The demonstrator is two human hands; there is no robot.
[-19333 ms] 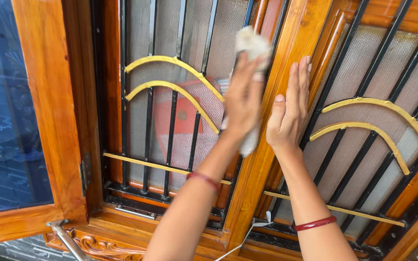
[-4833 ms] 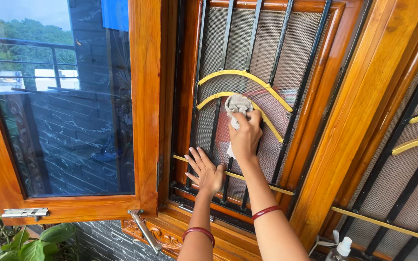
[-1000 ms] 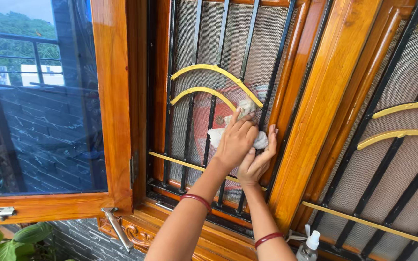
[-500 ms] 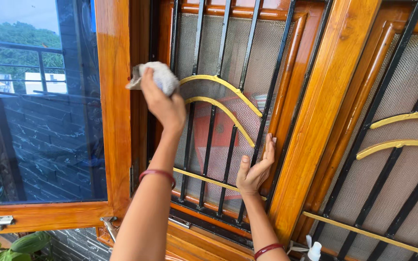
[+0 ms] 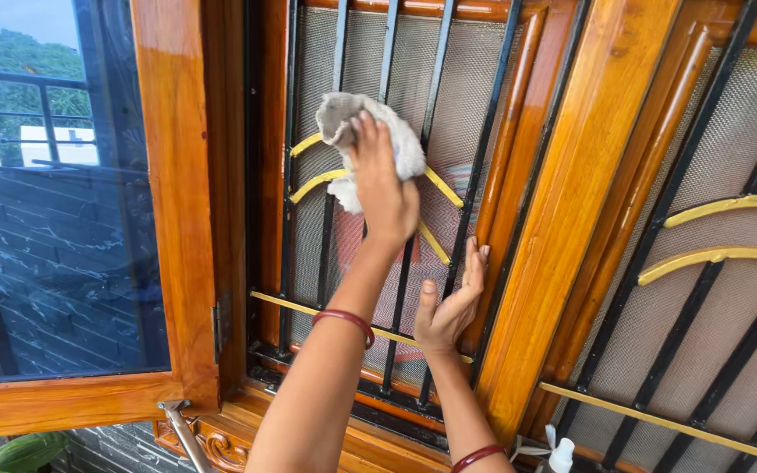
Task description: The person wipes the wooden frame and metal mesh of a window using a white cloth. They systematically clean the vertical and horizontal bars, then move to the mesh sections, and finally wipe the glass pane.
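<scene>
The left hand [image 5: 385,188] has its fingers [image 5: 365,140] clenched on a grey cloth [image 5: 357,131], pressing it against the black window bars [image 5: 392,52] where the yellow arcs [image 5: 308,184] curve across. The cloth sits at the fingertips and spills above and to the left of the knuckles, over the mesh screen [image 5: 457,96] behind the bars. The right hand [image 5: 449,307] lies lower and to the right, well apart from the cloth, its fingers spread and grasping nothing, flat against the bars beside the wooden frame [image 5: 562,219]. The left hand is the nearer one. A spray bottle [image 5: 561,455] stands on the sill below; the open glass pane [image 5: 45,219] hangs to the left.
</scene>
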